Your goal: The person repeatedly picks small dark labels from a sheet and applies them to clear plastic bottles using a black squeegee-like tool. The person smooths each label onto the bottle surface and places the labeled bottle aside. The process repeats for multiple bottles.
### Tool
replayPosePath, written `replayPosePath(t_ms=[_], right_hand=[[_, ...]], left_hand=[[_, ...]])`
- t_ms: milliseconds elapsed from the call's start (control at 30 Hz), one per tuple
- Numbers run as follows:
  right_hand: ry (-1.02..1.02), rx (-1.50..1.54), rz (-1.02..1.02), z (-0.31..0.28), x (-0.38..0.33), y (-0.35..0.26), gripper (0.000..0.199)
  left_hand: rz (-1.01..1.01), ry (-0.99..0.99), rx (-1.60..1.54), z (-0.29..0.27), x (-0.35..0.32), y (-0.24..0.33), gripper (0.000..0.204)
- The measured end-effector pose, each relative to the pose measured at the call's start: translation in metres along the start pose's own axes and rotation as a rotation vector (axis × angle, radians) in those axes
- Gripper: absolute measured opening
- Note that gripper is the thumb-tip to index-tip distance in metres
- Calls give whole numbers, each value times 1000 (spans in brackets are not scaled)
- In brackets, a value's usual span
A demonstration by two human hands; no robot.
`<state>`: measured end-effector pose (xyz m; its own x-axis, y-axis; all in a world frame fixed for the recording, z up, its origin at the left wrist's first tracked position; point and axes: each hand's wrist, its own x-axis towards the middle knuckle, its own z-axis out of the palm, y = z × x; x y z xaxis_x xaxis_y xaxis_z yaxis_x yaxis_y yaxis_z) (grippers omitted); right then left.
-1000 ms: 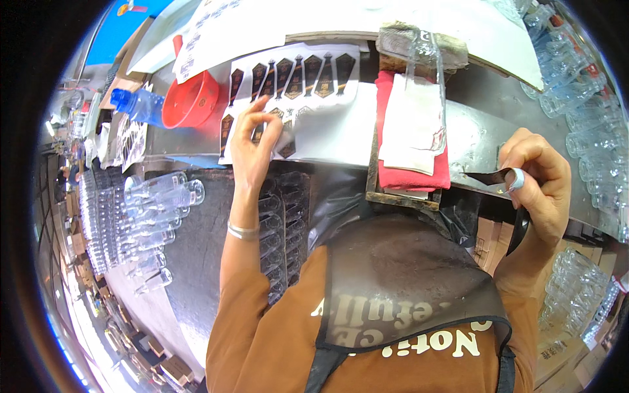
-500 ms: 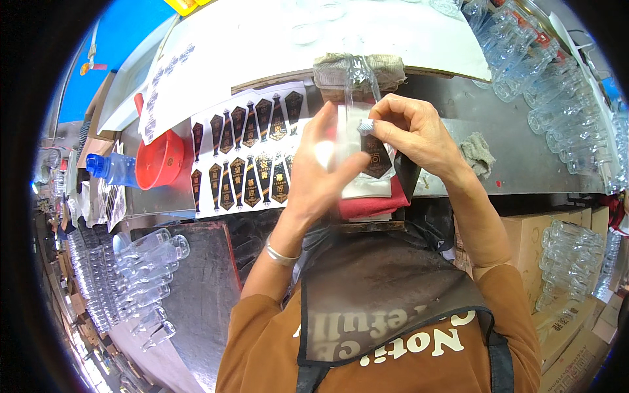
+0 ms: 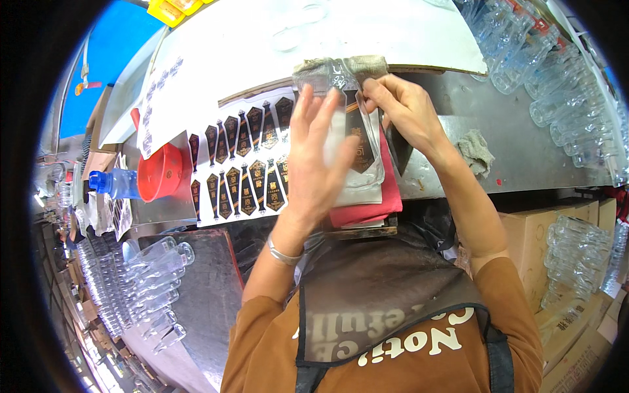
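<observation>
A clear glass bottle lies in front of me, its neck toward a folded beige cloth rest. On its upper face is a dark tie-shaped decal. White and red cloths lie under the bottle. My left hand is over the bottle's left side, smeared by motion, its fingers apart and holding nothing I can see. Beside the bottle's right shoulder, my right hand has thumb and fingers pinched together. Whatever is between those fingertips is hidden.
A white sheet of dark tie-shaped decals lies to the left. Beyond it stand a red basin and a blue-capped plastic bottle. A grey rag sits at right. Many glass bottles line the right side; others stand lower left.
My right hand has moved up from the decal to the bottle's right shoulder. The small pale striped piece in its fingers no longer shows. My left hand stays at the bottle's left side.
</observation>
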<state>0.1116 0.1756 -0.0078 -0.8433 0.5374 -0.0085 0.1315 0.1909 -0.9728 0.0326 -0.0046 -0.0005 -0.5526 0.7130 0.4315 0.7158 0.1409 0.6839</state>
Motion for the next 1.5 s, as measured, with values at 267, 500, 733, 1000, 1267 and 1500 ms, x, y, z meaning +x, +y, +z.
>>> replayPosePath(t_ms=[267, 500, 733, 1000, 1267, 1500], right_hand=[[-180, -51, -31, 6, -51, -1, 73], [-92, -165, -125, 10, -56, -6, 68], [-80, -166, -87, 11, -59, -4, 68], [-57, -157, -61, 16, -61, -2, 67], [-28, 128, 68, 6, -20, -4, 57], [1, -71, 47, 13, 6, -8, 56]], left_hand=[[-27, -80, -7, 2, 15, -7, 50], [-91, -37, -175, 7, 8, -19, 51], [6, -144, -6, -4, 22, -13, 52], [-21, -188, -48, -7, 29, -15, 55], [0, -143, -103, -9, 18, -29, 53], [30, -134, -95, -7, 19, -29, 56]])
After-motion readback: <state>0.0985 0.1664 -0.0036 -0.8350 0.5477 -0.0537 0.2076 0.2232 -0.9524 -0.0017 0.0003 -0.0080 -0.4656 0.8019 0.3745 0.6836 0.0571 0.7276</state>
